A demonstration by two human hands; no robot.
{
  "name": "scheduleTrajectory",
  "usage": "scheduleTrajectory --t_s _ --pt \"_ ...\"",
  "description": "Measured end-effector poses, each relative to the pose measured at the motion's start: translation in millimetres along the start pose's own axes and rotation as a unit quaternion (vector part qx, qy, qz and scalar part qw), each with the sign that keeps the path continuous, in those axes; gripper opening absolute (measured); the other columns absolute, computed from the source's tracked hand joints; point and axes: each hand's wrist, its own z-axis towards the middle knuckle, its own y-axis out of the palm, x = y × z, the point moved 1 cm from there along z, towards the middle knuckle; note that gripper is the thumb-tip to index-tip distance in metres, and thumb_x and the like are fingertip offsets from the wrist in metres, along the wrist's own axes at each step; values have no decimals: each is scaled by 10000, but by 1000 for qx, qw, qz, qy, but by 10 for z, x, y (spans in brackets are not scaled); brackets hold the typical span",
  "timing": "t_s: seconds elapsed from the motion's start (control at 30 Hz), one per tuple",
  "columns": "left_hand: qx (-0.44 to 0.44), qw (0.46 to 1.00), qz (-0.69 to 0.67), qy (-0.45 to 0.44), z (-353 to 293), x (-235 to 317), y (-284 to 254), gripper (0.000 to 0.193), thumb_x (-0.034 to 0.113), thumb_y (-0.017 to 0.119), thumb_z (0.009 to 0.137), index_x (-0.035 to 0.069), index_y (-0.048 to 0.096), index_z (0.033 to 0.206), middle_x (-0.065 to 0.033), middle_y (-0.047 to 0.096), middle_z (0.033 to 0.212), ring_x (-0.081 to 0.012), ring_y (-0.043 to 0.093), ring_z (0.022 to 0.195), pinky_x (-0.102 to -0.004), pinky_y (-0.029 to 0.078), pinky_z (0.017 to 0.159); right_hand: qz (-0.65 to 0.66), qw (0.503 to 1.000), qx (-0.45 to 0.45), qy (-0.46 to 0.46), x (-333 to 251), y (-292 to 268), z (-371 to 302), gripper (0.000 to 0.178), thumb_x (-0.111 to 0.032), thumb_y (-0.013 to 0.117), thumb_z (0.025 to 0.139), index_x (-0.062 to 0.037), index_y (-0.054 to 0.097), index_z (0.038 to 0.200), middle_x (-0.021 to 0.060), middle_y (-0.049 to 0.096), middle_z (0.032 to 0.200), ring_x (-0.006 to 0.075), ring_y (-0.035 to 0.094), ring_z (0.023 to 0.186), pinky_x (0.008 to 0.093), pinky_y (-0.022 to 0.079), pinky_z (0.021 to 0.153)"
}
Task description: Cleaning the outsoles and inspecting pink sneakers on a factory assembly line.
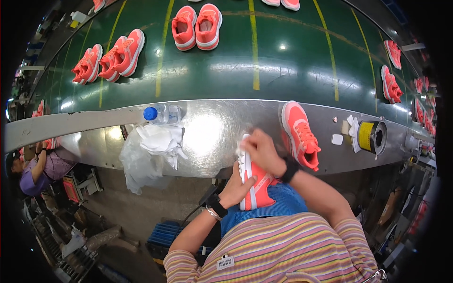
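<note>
Two bare hands were on one coral shoe (258,192) as I watched through the head camera from my remote post. The left hand (233,187) was clamped around its side, thumb on the upper; the right hand (265,153) was curled at its toe, too blurred for me to tell whether it gripped anything. I had that shoe at the near edge of the metal desk (212,162), white sole edge facing left. Right of it, a second shoe (302,133) rested on the desk; farther right of it sat a yellow-labelled roll (366,136). Left of it I saw a blue-capped bottle (166,113), white cloth (163,140) and clear bag (136,162). Beyond it, a green belt (212,78) carried more shoes (207,30).
</note>
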Motion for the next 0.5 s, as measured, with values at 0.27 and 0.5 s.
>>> scheduleTrajectory --t_s 0.27,0.5 --pt "7 1000 13 0 2 -22 7 801 340 532 857 -77 66 1357 -271 383 1286 -346 417 1211 -368 346 987 53 997 -55 22 -181 -32 -161 112 -108 648 761 -12 662 816 140 516 751 261 520 687 344 412 616" --pt "23 998 63 -10 8 -75 18 806 354 538 852 -94 82 1344 -282 398 1270 -369 440 1187 -379 366 972 68 997 -42 14 -89 12 -199 104 -129 635 784 -29 663 792 88 464 719 202 484 668 305 384 602"
